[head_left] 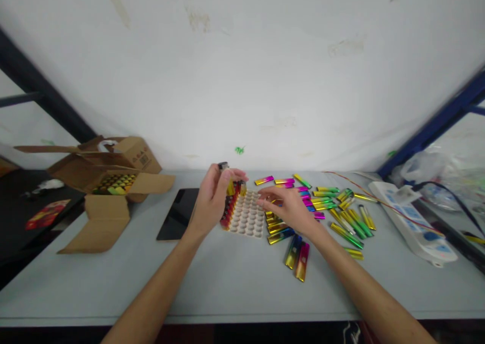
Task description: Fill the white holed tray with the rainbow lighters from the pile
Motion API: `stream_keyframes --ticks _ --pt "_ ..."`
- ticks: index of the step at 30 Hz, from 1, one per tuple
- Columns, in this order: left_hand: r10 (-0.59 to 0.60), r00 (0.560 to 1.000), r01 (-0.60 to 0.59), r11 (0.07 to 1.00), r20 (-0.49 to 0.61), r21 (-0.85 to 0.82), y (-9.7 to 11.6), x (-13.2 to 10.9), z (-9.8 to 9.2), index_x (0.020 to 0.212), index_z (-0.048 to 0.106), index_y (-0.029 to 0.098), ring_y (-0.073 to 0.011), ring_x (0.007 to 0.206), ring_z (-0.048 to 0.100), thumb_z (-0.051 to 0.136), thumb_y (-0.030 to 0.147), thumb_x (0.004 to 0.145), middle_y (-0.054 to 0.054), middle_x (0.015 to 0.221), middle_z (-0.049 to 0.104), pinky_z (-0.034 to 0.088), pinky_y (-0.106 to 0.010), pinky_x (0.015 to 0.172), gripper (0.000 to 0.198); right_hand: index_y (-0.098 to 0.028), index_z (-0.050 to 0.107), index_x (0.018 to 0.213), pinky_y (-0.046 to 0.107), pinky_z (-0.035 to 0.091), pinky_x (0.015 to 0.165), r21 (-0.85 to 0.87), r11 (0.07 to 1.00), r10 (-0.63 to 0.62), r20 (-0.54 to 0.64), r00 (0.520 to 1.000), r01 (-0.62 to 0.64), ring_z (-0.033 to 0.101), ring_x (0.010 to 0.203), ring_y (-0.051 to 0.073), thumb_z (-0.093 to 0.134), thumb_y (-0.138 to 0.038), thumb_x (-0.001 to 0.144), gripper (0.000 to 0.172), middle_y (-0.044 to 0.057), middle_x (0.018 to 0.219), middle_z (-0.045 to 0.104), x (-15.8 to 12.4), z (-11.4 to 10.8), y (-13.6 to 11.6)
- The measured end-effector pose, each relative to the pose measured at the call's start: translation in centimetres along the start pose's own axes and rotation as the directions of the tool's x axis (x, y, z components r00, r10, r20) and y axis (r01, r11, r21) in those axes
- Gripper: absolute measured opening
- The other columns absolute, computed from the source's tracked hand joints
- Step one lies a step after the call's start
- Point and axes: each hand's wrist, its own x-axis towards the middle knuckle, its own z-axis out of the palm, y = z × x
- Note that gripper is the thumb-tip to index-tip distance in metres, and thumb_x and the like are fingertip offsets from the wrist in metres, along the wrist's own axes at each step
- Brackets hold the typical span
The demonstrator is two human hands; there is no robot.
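Observation:
My left hand [212,197] is closed around a lighter [223,166], whose dark top sticks up above the thumb. Below it is a pale tray [246,217] with rows of round holes. Upright red and yellow lighters [230,210] fill the left side of the tray, and my left fingers partly hide the back ones. Over the tray's right edge, my right hand [290,207] has bent fingers slightly apart, with nothing visible between them. Shiny loose lighters [322,202] in gold, green, pink and blue lie beside and beneath that hand.
A black tablet-like slab [177,215] lies left of the tray. Farther left, an open cardboard box [108,215] holds packed yellow and dark items [117,182]. A white power strip [413,223] with cables and clear plastic bags [435,177] occupy the right side. A wall rises behind the table.

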Motion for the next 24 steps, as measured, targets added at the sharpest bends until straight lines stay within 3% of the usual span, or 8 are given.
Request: stream_keyframes --ticks 2,4,6,10,12,19,24 --pt "-0.049 0.999 0.048 0.994 -0.012 -0.099 -0.3 0.3 -0.3 0.092 0.058 0.025 -0.014 0.064 0.06 0.069 0.062 0.092 0.001 0.081 0.068 0.052 -0.029 0.065 0.039 -0.02 0.075 0.111 0.037 0.062 0.085 -0.215 0.972 -0.096 -0.009 0.995 0.092 0.075 0.091 0.023 0.067 -0.045 0.101 0.028 0.009 0.103 0.078 -0.4 0.1 1.3" --pt "-0.099 0.995 0.097 0.985 -0.006 -0.142 -0.5 0.7 -0.7 0.094 0.056 0.026 -0.01 0.049 0.045 0.073 0.062 0.089 0.006 0.066 0.056 0.038 -0.022 0.048 0.04 -0.018 0.074 0.113 0.041 0.06 0.093 -0.353 0.917 -0.175 0.059 0.983 0.185 0.073 0.102 0.025 0.063 -0.039 0.104 0.025 0.011 0.109 0.076 -0.8 0.4 2.2" --pt "-0.155 0.988 0.154 0.976 0.006 -0.155 -0.7 1.1 -1.1 0.091 0.059 0.024 -0.0091 0.045 0.034 0.071 0.065 0.088 0.007 0.058 0.043 0.026 -0.021 0.042 0.043 -0.018 0.073 0.115 0.045 0.059 0.099 -0.428 0.863 -0.233 0.134 0.963 0.269 0.07 0.112 0.027 0.059 -0.035 0.106 0.024 0.013 0.117 0.073 -1.2 0.9 2.6" --pt "-0.28 0.959 0.285 0.946 0.051 -0.153 -1.1 1.7 -2.0 0.059 0.049 0.021 -0.0086 0.042 0.025 0.057 0.07 0.09 0.005 0.05 0.026 0.023 -0.023 0.04 0.059 -0.02 0.074 0.115 0.046 0.059 0.102 -0.472 0.814 -0.287 0.182 0.941 0.339 0.068 0.115 0.027 0.058 -0.03 0.106 0.021 0.013 0.123 0.07 -1.9 1.6 2.6" --pt "-0.32 0.946 0.325 0.934 0.055 -0.147 -1.5 1.9 -2.4 0.054 0.042 0.021 -0.0078 0.041 0.022 0.055 0.065 0.091 0.005 0.05 0.022 0.021 -0.022 0.04 0.059 -0.02 0.075 0.115 0.045 0.059 0.102 -0.474 0.816 -0.288 0.167 0.943 0.333 0.068 0.114 0.026 0.058 -0.029 0.106 0.021 0.013 0.122 0.07 -2.2 1.8 2.6" --pt "-0.338 0.941 0.339 0.937 0.027 -0.082 -3.6 2.0 -2.8 0.056 0.041 0.021 -0.0067 0.042 0.018 0.056 0.055 0.084 0.007 0.052 0.023 0.013 -0.02 0.041 0.047 -0.017 0.074 0.11 0.047 0.058 0.102 -0.493 0.808 -0.296 0.132 0.946 0.322 0.068 0.112 0.027 0.056 -0.029 0.107 0.022 0.014 0.12 0.071 -2.3 2.1 3.4" --pt "-0.345 0.938 0.343 0.938 -0.028 -0.041 -4.6 2.0 -2.5 0.068 0.05 0.02 -0.0059 0.041 0.02 0.057 0.066 0.087 0.009 0.054 0.028 0.013 -0.019 0.042 0.05 -0.017 0.074 0.115 0.048 0.056 0.104 -0.511 0.797 -0.291 0.142 0.946 0.322 0.067 0.115 0.028 0.055 -0.03 0.108 0.024 0.015 0.122 0.071 -2.2 2.2 2.9"
